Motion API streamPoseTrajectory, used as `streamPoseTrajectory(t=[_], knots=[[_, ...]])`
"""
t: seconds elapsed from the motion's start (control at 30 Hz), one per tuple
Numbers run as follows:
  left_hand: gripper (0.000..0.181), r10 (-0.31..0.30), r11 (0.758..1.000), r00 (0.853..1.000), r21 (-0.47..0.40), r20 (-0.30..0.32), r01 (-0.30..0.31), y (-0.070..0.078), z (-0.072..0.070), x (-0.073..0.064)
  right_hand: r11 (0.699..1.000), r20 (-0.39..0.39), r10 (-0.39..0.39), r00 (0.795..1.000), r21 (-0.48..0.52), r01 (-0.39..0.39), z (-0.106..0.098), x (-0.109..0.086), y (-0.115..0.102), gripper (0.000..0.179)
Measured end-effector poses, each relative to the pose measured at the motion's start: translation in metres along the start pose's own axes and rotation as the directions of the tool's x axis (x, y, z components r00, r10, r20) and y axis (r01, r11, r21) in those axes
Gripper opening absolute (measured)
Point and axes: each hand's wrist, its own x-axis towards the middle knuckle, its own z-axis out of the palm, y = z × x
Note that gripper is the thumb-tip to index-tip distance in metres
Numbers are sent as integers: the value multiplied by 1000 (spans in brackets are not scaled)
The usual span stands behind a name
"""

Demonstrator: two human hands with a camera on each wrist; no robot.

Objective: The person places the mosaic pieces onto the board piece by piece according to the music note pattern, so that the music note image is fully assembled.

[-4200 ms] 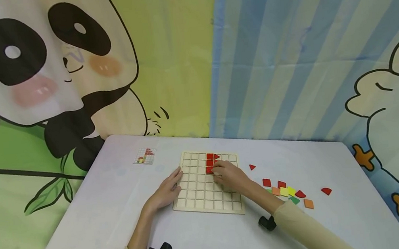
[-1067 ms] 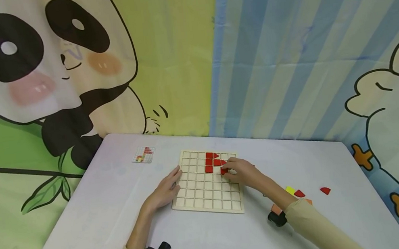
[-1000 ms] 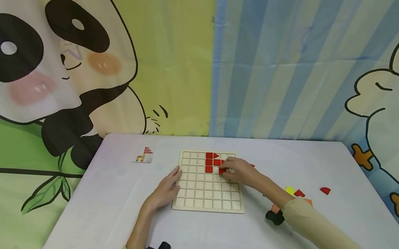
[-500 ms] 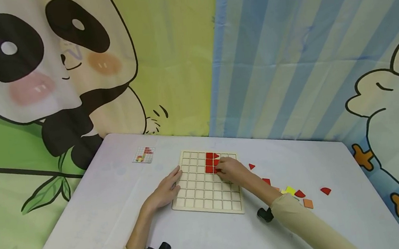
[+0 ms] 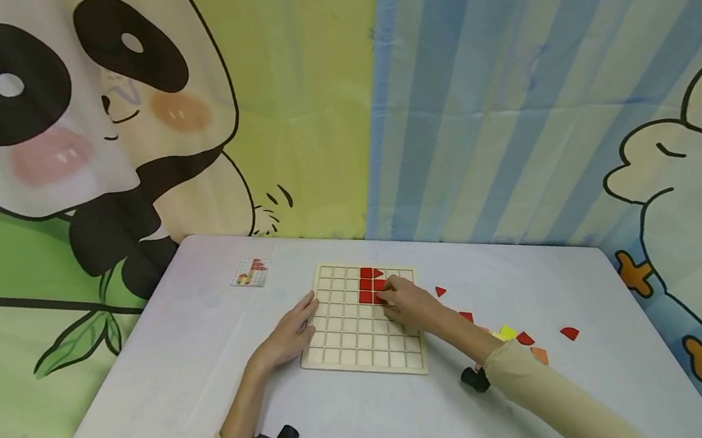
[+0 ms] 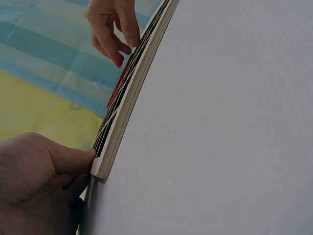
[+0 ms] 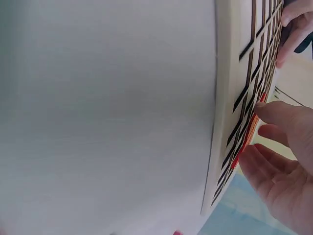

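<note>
A wooden grid board [image 5: 350,337] lies flat on the white table. Red square tiles [image 5: 366,285] and a red triangle [image 5: 378,273] sit in its upper cells. My left hand [image 5: 286,336] rests at the board's left edge, fingers extended; in the left wrist view its thumb [image 6: 73,159] touches the frame. Over the red tiles is my right hand [image 5: 413,304], fingertips right at a red tile [image 5: 377,301] in the third row, partly hidden. The right wrist view shows a gap between thumb [image 7: 276,112] and fingers [image 7: 254,164], both close to the red pieces.
A small pattern card [image 5: 250,273] lies at the back left. Right of the board are a red triangle [image 5: 441,291], red quarter-circles [image 5: 570,333], a yellow tile [image 5: 507,333] and an orange tile [image 5: 539,355], some partly behind my right forearm. A patterned curtain [image 5: 444,130] stands behind the table.
My right hand has moved left across the board, bringing a red piece from the right-hand cells to beside the third-row red square. The left hand has stayed at the board's edge.
</note>
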Motion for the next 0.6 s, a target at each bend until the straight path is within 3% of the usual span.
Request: streamPoseTrajectory(t=[0.2,0.4,0.6], knots=[[57,-15,1000,1000,4,8,15,1,2,0,996,23,78,997,41,-79,-9,-42,-9,38],[58,-5,1000,1000,13,7,5,3,0,0,997,5,79,997,5,-79,-7,-89,-10,33],[58,7,999,1000,39,19,-8,2,-1,0,989,-39,142,989,-31,-143,-19,-116,1,40]])
